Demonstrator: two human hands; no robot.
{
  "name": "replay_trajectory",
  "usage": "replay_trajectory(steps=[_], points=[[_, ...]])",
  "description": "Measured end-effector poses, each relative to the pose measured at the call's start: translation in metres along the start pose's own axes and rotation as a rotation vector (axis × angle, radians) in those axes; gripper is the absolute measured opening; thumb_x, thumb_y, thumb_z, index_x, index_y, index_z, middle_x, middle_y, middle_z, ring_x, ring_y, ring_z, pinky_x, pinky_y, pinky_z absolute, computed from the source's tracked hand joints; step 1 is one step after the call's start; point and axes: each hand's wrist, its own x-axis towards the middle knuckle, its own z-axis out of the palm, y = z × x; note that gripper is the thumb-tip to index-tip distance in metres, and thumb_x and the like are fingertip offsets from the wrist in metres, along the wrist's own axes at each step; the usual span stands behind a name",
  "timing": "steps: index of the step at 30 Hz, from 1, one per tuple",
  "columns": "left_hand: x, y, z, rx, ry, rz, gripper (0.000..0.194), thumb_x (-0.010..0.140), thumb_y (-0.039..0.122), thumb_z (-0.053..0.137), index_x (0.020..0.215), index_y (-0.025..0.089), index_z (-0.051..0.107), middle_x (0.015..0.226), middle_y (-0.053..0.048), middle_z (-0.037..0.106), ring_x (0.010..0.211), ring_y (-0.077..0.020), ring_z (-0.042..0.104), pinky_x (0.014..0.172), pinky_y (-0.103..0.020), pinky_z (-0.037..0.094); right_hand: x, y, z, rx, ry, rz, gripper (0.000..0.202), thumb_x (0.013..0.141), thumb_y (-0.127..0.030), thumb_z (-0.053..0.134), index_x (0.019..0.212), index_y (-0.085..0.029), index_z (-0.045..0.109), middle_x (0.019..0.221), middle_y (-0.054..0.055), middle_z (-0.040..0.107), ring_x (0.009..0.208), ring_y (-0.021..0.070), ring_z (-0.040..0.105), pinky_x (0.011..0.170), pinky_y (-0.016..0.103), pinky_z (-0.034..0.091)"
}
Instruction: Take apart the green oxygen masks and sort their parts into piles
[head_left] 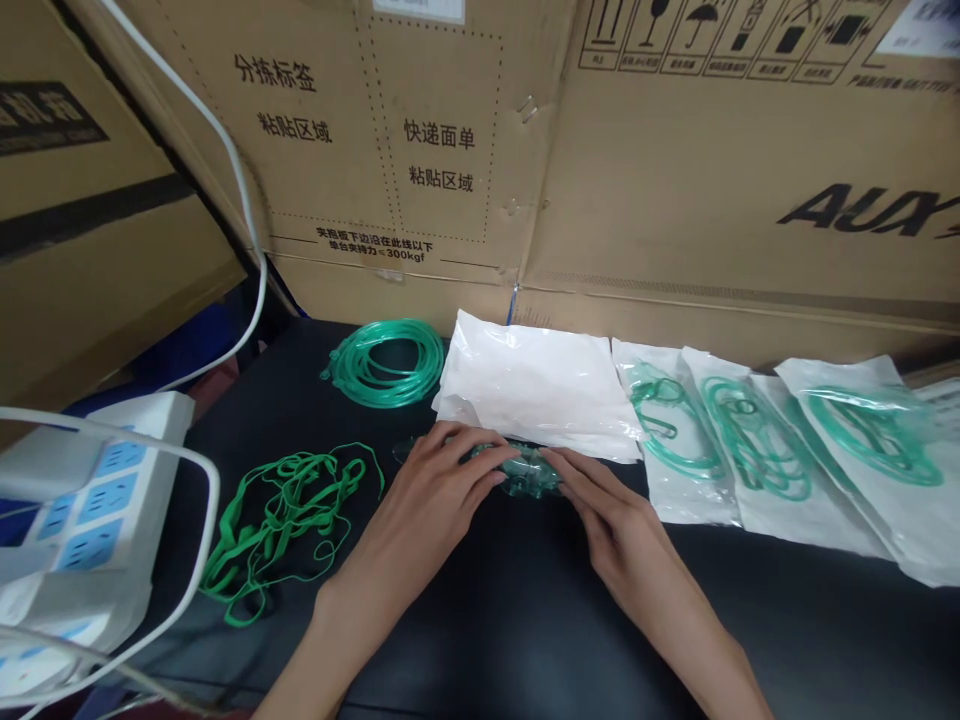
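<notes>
Clear green-tinted plastic pieces [529,472] lie on the black surface at the near edge of the white packets [536,380]. My left hand [442,490] has its fingers curled over the left end of these pieces, and more clear plastic [405,450] shows beyond its knuckles. From the other side, my right hand [611,505] presses its closed fingertips against their right end. The fingers partly cover the pieces, so their full shape is hidden. Left of my left hand sits a loose tangle of green elastic cord [292,510].
Coiled green tubing [390,362] rests at the back left. Clear-fronted packets with green tubing [757,440] line the right side. A white power strip [127,500] with cables [214,500] occupies the left edge. Large cardboard boxes [675,160] stand behind the black surface [525,620].
</notes>
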Motion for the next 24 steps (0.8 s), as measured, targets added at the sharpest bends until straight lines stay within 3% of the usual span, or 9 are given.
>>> replay_trajectory(steps=[9, 12, 17, 24], points=[[0.002, -0.007, 0.003, 0.014, 0.059, 0.033, 0.028, 0.108, 0.015, 0.06, 0.133, 0.024, 0.069, 0.129, -0.005, 0.071, 0.12, -0.0268, 0.06, 0.104, -0.046, 0.051, 0.007, -0.001, 0.0, -0.075, -0.099, 0.063, 0.071, 0.101, -0.003, 0.032, 0.165, -0.033, 0.041, 0.162, 0.006, 0.049, 0.149, 0.0214, 0.052, 0.126, 0.043, 0.043], [0.001, -0.011, 0.005, 0.031, 0.075, 0.054, 0.028, 0.108, 0.016, 0.061, 0.133, 0.025, 0.068, 0.13, -0.005, 0.071, 0.12, -0.0268, 0.061, 0.104, -0.046, 0.051, 0.005, -0.005, 0.003, -0.088, -0.066, 0.063, 0.068, 0.102, -0.003, 0.031, 0.164, -0.03, 0.042, 0.16, 0.009, 0.05, 0.147, 0.0229, 0.054, 0.124, 0.044, 0.045], [0.002, -0.014, 0.005, 0.032, 0.077, 0.064, 0.028, 0.109, 0.019, 0.06, 0.135, 0.027, 0.066, 0.132, -0.005, 0.07, 0.122, -0.0254, 0.062, 0.11, -0.046, 0.05, 0.0, -0.003, 0.01, -0.056, 0.053, 0.07, 0.064, 0.109, -0.016, 0.043, 0.169, -0.035, 0.033, 0.162, 0.009, 0.048, 0.145, 0.0228, 0.056, 0.123, 0.043, 0.046], [0.002, -0.012, 0.003, 0.092, 0.103, 0.073, 0.031, 0.107, 0.019, 0.063, 0.137, 0.026, 0.065, 0.137, -0.007, 0.068, 0.124, -0.0266, 0.064, 0.11, -0.048, 0.053, -0.002, 0.005, 0.011, -0.038, 0.153, 0.068, 0.056, 0.107, -0.022, 0.055, 0.161, -0.033, 0.046, 0.156, 0.009, 0.057, 0.142, 0.0243, 0.06, 0.123, 0.043, 0.047]])
